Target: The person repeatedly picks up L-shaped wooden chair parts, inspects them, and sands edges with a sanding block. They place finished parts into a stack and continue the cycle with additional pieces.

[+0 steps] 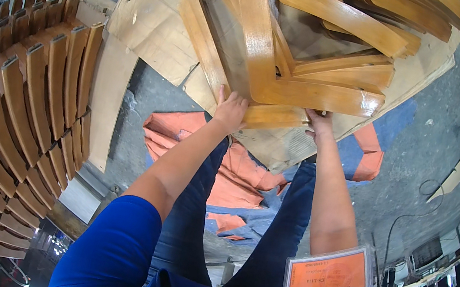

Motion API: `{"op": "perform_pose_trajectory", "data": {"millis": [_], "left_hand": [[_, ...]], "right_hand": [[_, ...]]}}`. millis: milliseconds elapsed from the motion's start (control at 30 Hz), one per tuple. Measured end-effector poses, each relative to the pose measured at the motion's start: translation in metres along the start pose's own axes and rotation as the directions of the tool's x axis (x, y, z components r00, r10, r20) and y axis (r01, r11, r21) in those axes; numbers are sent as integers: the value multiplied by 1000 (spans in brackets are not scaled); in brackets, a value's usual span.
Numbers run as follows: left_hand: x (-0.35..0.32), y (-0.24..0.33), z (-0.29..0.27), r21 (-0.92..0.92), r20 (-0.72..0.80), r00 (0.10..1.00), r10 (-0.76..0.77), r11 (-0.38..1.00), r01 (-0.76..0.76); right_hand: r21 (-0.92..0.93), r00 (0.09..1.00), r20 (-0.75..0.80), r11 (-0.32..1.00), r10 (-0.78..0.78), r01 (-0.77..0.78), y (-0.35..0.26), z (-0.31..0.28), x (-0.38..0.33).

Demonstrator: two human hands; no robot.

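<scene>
At the near edge of the plywood-topped desk, both hands grip the lowest bent-wood chair part, a curved, varnished plank that lies under a loose heap of similar bent-wood pieces. The left hand lies on its near end, fingers together and pointing up over the wood, thumb side hidden; the right hand clasps the other end from below, fingers curled around the edge, though how tightly they close cannot be told from this angle. Both forearms reach straight forward, elbows slightly bent, wrists level with the desk edge, the body standing close. To handle this piece well, it seems wise to keep both hands well apart at its ends and to draw it level, since the L-shaped part just above rests on it and could slide or tip. A slow pull would likely spare the varnish from scraping. Left of the person a tall stack of curved slats stands, and orange cloth lies on the floor between the legs.
</scene>
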State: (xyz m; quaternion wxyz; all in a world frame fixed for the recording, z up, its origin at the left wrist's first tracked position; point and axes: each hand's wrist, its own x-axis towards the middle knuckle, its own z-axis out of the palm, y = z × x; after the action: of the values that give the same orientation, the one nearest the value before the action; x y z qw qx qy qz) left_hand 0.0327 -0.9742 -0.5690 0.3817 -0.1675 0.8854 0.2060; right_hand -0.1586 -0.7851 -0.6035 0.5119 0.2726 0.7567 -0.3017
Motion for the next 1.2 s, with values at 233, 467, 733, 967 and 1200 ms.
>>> {"op": "perform_pose_trajectory", "data": {"millis": [233,467,733,967,1200], "left_hand": [[31,-49,11,-948,-237,336,-912,293,127],[30,-102,34,-782,478,739,-474,-612,114],[24,-124,53,-698,426,831,-358,-714,51],[1,-105,24,-624,431,884,-179,-767,149],[-60,-70,-10,-445,241,950,-199,-892,-75]], "right_hand": [[150,998,-29,987,-52,56,4,0,5],[251,980,-50,948,-192,199,40,0,-59],[-285,640,207,580,-740,763,41,13,-141],[-390,546,171,453,-820,802,30,39,-250],[-309,446,273,362,-852,880,3,3,-325]]}}
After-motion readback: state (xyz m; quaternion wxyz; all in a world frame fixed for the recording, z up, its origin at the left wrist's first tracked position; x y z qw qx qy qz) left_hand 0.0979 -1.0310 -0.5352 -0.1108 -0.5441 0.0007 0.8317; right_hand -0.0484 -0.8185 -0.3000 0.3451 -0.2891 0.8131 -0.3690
